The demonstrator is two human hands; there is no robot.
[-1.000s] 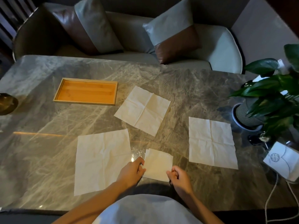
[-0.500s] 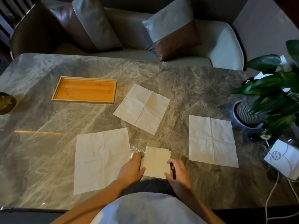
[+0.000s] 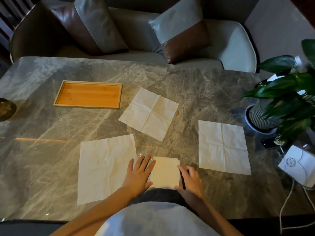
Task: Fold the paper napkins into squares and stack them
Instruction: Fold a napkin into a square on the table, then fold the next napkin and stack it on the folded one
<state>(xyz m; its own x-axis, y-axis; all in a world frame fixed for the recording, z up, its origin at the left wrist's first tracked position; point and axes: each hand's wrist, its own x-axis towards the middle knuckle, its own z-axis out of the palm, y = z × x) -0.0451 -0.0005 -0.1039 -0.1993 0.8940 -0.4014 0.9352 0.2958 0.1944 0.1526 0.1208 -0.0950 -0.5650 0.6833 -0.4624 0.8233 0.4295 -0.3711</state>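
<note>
A folded napkin (image 3: 165,172) lies low in the centre of the frame on the table (image 3: 51,150) — the left hand (image 3: 139,174) flat and spread at its left edge, the right hand (image 3: 190,180) open at its right edge, neither gripping. Three unfolded napkins (image 3: 106,167) lie around it.

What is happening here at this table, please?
A person is folding paper napkins into squares on a marble table. One folded napkin lies near the table's front edge, with the left hand flat beside it and the right hand at its other edge. Three unfolded napkins lie flat: left, middle and right. The wooden tray is empty.
</note>
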